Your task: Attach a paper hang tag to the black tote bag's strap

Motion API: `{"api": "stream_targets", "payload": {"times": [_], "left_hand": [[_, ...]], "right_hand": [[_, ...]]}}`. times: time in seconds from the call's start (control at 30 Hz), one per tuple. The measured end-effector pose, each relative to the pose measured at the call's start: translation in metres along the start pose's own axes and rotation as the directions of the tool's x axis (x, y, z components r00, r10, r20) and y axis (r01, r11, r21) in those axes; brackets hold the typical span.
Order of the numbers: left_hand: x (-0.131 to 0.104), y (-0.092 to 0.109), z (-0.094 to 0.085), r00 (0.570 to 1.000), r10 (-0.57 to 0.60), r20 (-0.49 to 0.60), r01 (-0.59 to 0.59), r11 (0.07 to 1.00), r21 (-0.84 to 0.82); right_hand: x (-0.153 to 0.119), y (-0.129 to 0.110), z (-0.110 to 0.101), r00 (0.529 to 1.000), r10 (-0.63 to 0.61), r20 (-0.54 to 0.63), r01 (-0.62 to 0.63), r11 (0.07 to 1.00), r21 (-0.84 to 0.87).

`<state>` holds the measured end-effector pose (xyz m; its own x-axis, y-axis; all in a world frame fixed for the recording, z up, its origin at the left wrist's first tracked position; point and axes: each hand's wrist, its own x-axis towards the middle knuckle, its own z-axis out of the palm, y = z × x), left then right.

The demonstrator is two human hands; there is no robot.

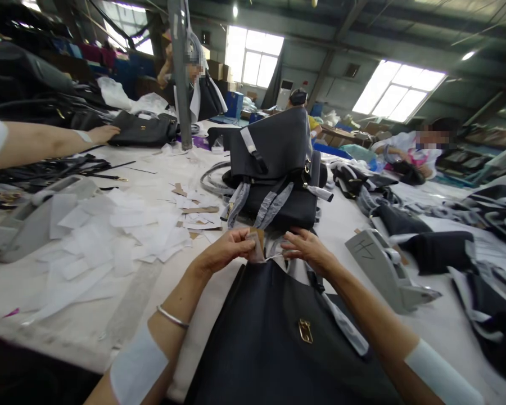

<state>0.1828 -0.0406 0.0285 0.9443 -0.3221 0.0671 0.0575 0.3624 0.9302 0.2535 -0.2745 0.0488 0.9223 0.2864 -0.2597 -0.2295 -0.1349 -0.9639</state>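
Observation:
In the head view a black handbag [261, 332] with a gold clasp [305, 331] lies in front of me, its top edge facing away. Between the thumb and fingers of my left hand [231, 246] is a small brown-and-white piece of paper [256, 246], held at that top edge. Just right of it, the bent fingers of my right hand [310, 250] close on a plastic-wrapped handle [276, 244]; my grip there is partly hidden. A white-wrapped strap [346, 326] crosses the bag's right side below my right wrist.
Black bags [272, 146] with wrapped straps are stacked beyond my hands. Loose white paper pieces [122, 225] cover the table on the left. Grey tape dispensers stand left and right [379, 270]. A co-worker's arm [46, 140] reaches in from the left to another bag [143, 129].

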Motion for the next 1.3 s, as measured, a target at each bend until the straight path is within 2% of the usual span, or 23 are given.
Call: {"api": "stream_targets", "payload": {"times": [0.1, 0.2, 0.33, 0.43, 0.53, 0.63, 0.73, 0.8, 0.9, 0.97, 1.07, 1.13, 1.2, 1.27, 1.3], "left_hand": [[-0.007, 0.006, -0.007, 0.975, -0.118, 0.186, 0.095, 0.987, 0.129], [-0.011, 0.012, -0.014, 0.956, -0.192, 0.223, 0.146, 0.968, 0.204], [-0.011, 0.014, -0.013, 0.906, -0.323, 0.272, 0.249, 0.929, 0.274], [-0.01, 0.009, -0.007, 0.866, -0.384, 0.32, 0.281, 0.904, 0.324], [-0.009, 0.005, -0.005, 0.881, -0.352, 0.317, 0.268, 0.922, 0.28], [-0.005, 0.001, -0.005, 0.943, -0.277, 0.187, 0.234, 0.946, 0.224], [0.0, -0.001, -0.001, 0.985, -0.168, 0.021, 0.153, 0.934, 0.322], [0.003, -0.003, 0.003, 0.993, -0.121, -0.014, 0.115, 0.897, 0.427], [0.005, -0.008, 0.009, 0.969, -0.234, 0.074, 0.14, 0.776, 0.615], [0.006, -0.014, 0.012, 0.935, -0.335, 0.118, 0.147, 0.668, 0.729], [0.007, -0.022, 0.013, 0.928, -0.356, 0.112, 0.141, 0.611, 0.779], [0.009, -0.022, 0.012, 0.923, -0.372, 0.103, 0.157, 0.605, 0.781], [0.009, -0.016, 0.013, 0.927, -0.371, 0.051, 0.17, 0.539, 0.825], [0.006, -0.002, 0.02, 0.968, -0.241, -0.072, 0.164, 0.389, 0.907], [0.001, 0.008, 0.029, 0.984, -0.137, -0.117, 0.155, 0.318, 0.935]], "right_hand": [[0.026, -0.013, 0.014, 0.998, 0.06, -0.019, -0.06, 0.998, -0.009], [0.06, -0.032, 0.021, 0.991, 0.107, -0.085, -0.113, 0.99, -0.079], [0.096, -0.055, 0.011, 0.976, 0.065, -0.207, -0.113, 0.967, -0.229], [0.097, -0.064, -0.002, 0.976, -0.018, -0.219, -0.064, 0.93, -0.361], [0.07, -0.062, -0.02, 0.982, -0.103, -0.159, 0.008, 0.861, -0.509], [0.024, -0.053, -0.047, 0.982, -0.16, -0.097, 0.06, 0.763, -0.644], [-0.031, -0.038, -0.086, 0.991, -0.134, 0.004, 0.091, 0.654, -0.751], [-0.071, -0.025, -0.115, 0.993, -0.103, 0.062, 0.113, 0.628, -0.77], [-0.127, -0.005, -0.153, 0.997, -0.06, 0.041, 0.07, 0.658, -0.749], [-0.155, 0.005, -0.166, 0.999, -0.044, -0.016, 0.017, 0.663, -0.748], [-0.173, 0.009, -0.161, 0.995, -0.072, -0.063, -0.001, 0.655, -0.756], [-0.166, 0.003, -0.142, 0.992, -0.12, -0.035, 0.051, 0.647, -0.76], [-0.146, -0.005, -0.118, 0.986, -0.16, 0.037, 0.132, 0.638, -0.758], [-0.117, -0.012, -0.093, 0.987, -0.132, 0.09, 0.155, 0.65, -0.744], [-0.1, -0.014, -0.082, 0.994, -0.079, 0.074, 0.108, 0.67, -0.734]]}}
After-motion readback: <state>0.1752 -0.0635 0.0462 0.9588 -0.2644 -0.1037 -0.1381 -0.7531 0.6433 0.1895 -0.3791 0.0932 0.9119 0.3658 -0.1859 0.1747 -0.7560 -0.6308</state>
